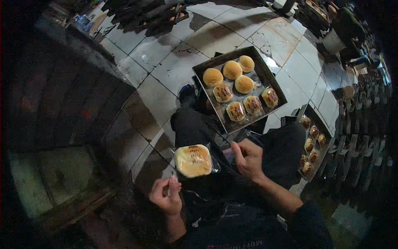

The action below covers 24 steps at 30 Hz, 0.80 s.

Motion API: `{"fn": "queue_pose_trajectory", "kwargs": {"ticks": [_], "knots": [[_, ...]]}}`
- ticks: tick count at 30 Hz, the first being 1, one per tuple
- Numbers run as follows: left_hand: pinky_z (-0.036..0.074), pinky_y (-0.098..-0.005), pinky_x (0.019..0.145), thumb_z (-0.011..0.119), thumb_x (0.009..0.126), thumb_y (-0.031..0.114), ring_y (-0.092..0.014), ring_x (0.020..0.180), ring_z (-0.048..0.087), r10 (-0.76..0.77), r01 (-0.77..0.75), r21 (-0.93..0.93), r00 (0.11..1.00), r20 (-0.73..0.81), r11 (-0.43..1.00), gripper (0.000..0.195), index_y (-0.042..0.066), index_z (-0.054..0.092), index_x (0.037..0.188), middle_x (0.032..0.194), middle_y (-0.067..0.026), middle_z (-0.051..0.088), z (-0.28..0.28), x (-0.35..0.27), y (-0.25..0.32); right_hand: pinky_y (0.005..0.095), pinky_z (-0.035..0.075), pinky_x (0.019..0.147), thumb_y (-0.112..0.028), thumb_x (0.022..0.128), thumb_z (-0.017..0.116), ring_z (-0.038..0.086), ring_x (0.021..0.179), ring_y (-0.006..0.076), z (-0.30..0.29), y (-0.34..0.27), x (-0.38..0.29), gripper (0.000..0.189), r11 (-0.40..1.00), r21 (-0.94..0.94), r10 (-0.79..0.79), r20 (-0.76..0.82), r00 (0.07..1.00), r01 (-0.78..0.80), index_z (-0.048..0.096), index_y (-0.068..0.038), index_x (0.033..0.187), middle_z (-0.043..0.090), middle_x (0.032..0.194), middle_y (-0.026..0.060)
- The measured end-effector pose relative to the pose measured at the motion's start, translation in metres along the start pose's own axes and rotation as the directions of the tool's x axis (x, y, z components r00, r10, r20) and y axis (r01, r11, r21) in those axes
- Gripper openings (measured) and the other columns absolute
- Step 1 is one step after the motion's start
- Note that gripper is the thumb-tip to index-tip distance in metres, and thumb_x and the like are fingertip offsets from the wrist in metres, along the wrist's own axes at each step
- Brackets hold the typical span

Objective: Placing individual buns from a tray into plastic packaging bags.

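A bun (193, 161) in a transparent plastic bag with dark printing lies above my lap. My left hand (168, 194) is beside its lower left, thumb and forefinger pinching a corner of the bag. To the right, my right hand (248, 158) is curled with the thumb raised, near some transparent plastic (228, 154) over my legs. Whether its fingers hold anything is hidden. Beyond my knees is a square metal tray (207, 104). Several bare round buns (232, 70) fill its far part, and several bagged buns (235, 111) lie in the nearer part.
Right of my leg, another metal tray (321, 158) holds several bagged buns (314, 132). Stacked dark trays (354, 149) line the right side. A person (348, 28) is at the upper right. Pale floor tiles (168, 74) spread ahead; a blue-tinted plastic container (84, 22) is at the far left.
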State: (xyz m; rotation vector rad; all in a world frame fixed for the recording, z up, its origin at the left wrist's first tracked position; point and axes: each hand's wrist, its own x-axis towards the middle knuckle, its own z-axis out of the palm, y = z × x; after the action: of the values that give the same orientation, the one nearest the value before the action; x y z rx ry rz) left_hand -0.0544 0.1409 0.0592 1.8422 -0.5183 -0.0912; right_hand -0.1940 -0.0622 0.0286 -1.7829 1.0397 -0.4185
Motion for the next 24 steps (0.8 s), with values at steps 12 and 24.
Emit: {"fn": "queue_pose_trajectory", "kwargs": {"ticks": [12, 24], "knots": [[0.037, -0.0184, 0.055, 0.061, 0.093, 0.023, -0.004, 0.063, 0.046, -0.288, 0.293, -0.192, 0.956, 0.052, 0.937, 0.025, 0.001, 0.065, 0.105, 0.077, 0.0013, 0.055, -0.011, 0.087, -0.043, 0.0359, 0.045, 0.097, -0.041, 0.087, 0.067, 0.056, 0.118, 0.0252, -0.012, 0.071, 0.117, 0.059, 0.921, 0.376, 0.043, 0.155, 0.987, -0.099, 0.056, 0.0, 0.127, 0.06, 0.124, 0.0173], [0.041, -0.024, 0.063, 0.067, 0.091, 0.02, -0.008, 0.07, 0.049, -0.09, 0.094, -0.047, 0.993, 0.075, 0.994, 0.02, 0.0, 0.066, 0.093, 0.079, 0.0004, 0.057, 0.024, 0.081, -0.048, 0.0345, 0.05, 0.06, -0.048, 0.089, 0.057, 0.065, 0.077, 0.0188, -0.139, 0.229, 0.188, 0.048, 0.824, -0.019, 0.563, -0.065, 0.824, -0.566, 0.067, -0.004, 0.106, 0.069, 0.092, 0.0135]]}}
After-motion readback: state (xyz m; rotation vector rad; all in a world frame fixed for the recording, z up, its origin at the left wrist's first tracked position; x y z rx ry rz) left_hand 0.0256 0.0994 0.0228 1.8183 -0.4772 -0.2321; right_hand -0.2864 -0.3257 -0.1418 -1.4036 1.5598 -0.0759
